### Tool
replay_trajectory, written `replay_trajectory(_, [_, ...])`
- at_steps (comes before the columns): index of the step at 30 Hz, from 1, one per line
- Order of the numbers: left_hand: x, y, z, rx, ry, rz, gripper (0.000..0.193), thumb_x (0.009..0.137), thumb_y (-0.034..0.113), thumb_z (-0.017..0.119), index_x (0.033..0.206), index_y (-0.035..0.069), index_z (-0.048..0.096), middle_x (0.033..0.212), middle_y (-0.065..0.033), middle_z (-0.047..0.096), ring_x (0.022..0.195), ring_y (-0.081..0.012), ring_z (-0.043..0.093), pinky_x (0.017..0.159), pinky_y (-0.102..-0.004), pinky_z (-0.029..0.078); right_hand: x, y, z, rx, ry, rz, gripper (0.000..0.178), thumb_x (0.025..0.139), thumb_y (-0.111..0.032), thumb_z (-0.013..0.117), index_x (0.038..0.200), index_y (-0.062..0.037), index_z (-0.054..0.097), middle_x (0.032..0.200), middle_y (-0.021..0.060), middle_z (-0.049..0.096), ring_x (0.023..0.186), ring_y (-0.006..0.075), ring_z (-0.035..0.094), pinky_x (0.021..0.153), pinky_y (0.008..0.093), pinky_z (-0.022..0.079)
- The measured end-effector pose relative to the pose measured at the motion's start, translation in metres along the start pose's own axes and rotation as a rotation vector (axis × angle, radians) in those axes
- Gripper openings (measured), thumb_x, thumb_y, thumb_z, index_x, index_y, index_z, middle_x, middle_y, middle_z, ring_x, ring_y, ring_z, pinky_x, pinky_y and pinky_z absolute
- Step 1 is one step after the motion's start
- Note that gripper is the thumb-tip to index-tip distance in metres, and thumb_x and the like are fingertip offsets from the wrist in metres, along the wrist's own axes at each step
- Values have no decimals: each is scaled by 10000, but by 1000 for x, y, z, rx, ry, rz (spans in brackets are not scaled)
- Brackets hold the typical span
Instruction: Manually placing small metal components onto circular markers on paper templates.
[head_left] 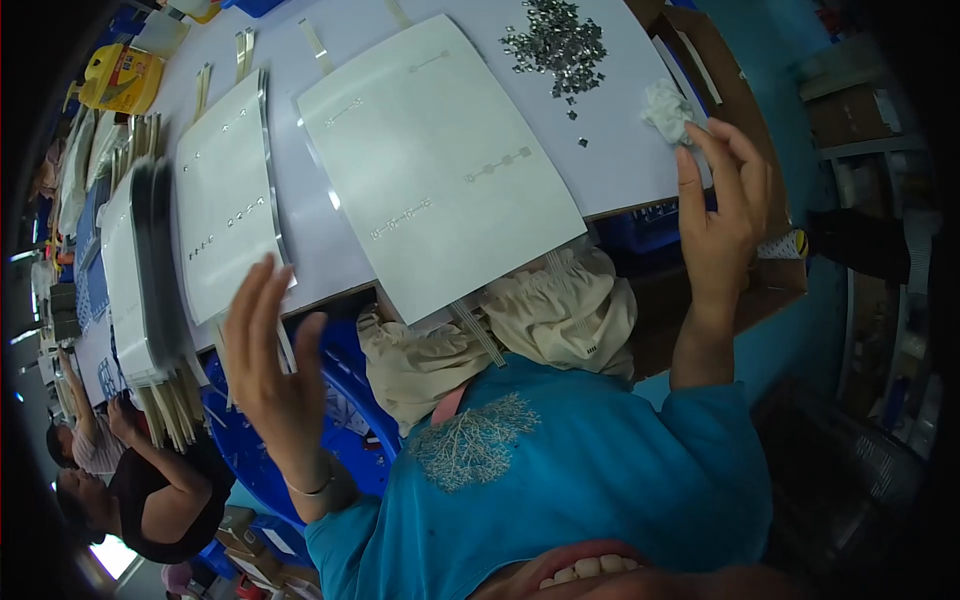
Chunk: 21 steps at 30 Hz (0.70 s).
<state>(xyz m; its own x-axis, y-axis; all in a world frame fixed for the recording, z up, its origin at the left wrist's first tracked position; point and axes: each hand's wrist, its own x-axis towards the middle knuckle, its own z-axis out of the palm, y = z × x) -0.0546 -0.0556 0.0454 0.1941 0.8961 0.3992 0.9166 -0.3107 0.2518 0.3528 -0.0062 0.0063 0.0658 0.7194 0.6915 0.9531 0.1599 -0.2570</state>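
My right hand [728, 195] is raised at the table's right side, with its fingers apart. Its fingertips overlap the edge of a crumpled white tissue [664, 108], but I cannot tell if they touch it. My left hand [268, 350] is up near the front edge, fingers spread and holding nothing. It is nearest to a white sheet [222, 190] with rows of small marks. Between my hands lies a larger white sheet [450, 165] with thin printed tracks, its near corner reaching past the table edge. A heap of small dark shiny square pieces [556, 45] sits beyond it.
A thick stack of similar sheets [135, 275] stands at the left, flat strips sticking out. Behind it is a yellow container [118, 80]. A blue tub [345, 385] is below the front edge. A cardboard box [745, 110] borders the right. Other people [165, 490] sit at the far left.
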Motion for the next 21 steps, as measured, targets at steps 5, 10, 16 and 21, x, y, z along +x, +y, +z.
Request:
replay_trajectory(5, [22, 40, 54, -136, -144, 84, 621, 898, 197, 860, 1480, 92, 671, 1535, -118, 663, 1490, -382, 562, 1209, -502, 472, -4, -35, 23, 291, -214, 69, 259, 976, -80, 816, 1233, -49, 806, 1096, 78, 740, 964, 213, 710, 776, 338, 585])
replay_trajectory(10, [27, 42, 75, -173, -72, 112, 670, 871, 253, 877, 1486, 101, 659, 1524, -116, 673, 1492, -370, 564, 1239, -518, 457, 0, -38, 28, 120, -190, -146, 253, 954, -85, 829, 1203, -40, 813, 1051, 71, 721, 894, 226, 698, 701, 348, 575])
replay_trajectory(16, [25, 36, 81, -216, -64, 135, 707, 880, 330, 881, 1512, 119, 644, 1522, -127, 661, 1454, -370, 595, 1215, -562, 453, 7, -46, 20, -64, -340, -282, 249, 956, -93, 822, 1195, -20, 818, 1044, 69, 711, 917, 245, 687, 727, 387, 566])
replay_trajectory(21, [21, 29, 76, -328, -58, 53, 788, 836, 292, 913, 1539, 103, 612, 1510, -142, 663, 1438, -394, 601, 1224, -569, 443, 7, -40, 19, 152, -345, -196, 323, 1004, -72, 768, 1324, -34, 786, 1256, 114, 723, 1033, 266, 690, 790, 393, 562])
